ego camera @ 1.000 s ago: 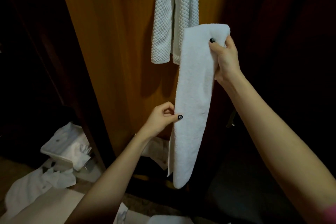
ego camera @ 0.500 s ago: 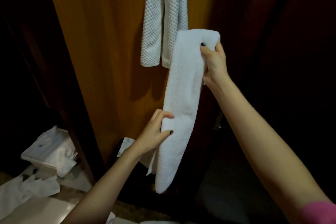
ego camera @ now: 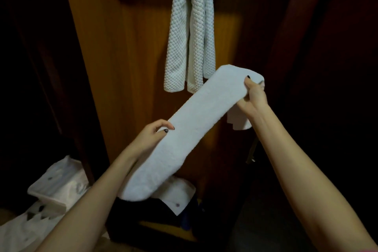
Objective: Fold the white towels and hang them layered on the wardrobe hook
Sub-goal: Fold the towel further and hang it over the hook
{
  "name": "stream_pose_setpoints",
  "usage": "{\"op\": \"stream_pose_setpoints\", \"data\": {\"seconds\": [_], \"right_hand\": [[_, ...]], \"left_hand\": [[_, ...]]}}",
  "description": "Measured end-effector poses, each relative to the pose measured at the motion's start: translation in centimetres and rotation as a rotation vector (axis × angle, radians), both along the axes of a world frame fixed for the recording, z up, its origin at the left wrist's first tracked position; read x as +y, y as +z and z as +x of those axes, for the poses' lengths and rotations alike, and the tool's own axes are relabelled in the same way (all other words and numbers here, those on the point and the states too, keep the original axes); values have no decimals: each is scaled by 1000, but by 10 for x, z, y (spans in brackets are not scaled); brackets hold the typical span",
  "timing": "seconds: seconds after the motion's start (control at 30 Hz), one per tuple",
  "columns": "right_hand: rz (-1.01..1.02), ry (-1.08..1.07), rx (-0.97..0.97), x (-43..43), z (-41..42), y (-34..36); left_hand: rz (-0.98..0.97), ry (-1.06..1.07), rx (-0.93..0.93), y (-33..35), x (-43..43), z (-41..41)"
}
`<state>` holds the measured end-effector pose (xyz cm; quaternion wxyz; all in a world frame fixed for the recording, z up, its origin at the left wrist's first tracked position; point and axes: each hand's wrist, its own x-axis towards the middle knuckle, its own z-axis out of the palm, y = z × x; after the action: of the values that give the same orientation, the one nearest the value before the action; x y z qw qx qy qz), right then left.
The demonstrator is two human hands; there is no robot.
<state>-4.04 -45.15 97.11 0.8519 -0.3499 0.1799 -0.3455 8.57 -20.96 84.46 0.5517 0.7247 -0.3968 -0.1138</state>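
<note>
Right hand [ego camera: 253,98] pinches upper end of folded towel [ego camera: 196,127]; left hand [ego camera: 151,137] grips its middle edge; waffle towel [ego camera: 191,35] hangs on wardrobe door [ego camera: 126,67] behind.

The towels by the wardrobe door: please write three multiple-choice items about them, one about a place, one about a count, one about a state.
1. Where is the waffle-textured towel?
A. Hanging against the wooden door
B. Lying on the floor
C. Draped over the person's left forearm

2. How many hands hold the smooth white towel?
A. None
B. One
C. Two

3. How is the smooth white towel arranged?
A. Crumpled into a ball
B. Folded into a long narrow strip, slanting between the hands
C. Spread out flat on the floor

Answers:
1. A: it hangs doubled over from the top of the door panel, both ends pointing down.
2. C: the right hand pinches the upper end and the left hand grips the edge lower down.
3. B: it runs as one narrow band from upper right to lower left.
</note>
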Motion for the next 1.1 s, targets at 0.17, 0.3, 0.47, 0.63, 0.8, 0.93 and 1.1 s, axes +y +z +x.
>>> {"op": "stream_pose_setpoints", "data": {"seconds": [0.17,0.3,0.47,0.63,0.8,0.93,1.1], "right_hand": [[-45,70,-54,2,10,18],[-148,65,-41,-5,20,51],[-269,-13,-124,-14,38,101],[-341,-66,-232,-19,60,152],[-354,-68,-327,-21,96,196],[-335,-123,-310,-30,127,225],[-306,-194,-293,-47,161,241]], "left_hand": [[-78,2,-16,58,5,41],[-85,-3,-133,121,1,78],[-12,-16,-249,200,-7,121],[-180,-56,-266,274,-20,159],[-337,-101,-182,328,-41,206],[-433,-181,-74,359,-68,239],[-445,-312,1,389,-104,285]]}}
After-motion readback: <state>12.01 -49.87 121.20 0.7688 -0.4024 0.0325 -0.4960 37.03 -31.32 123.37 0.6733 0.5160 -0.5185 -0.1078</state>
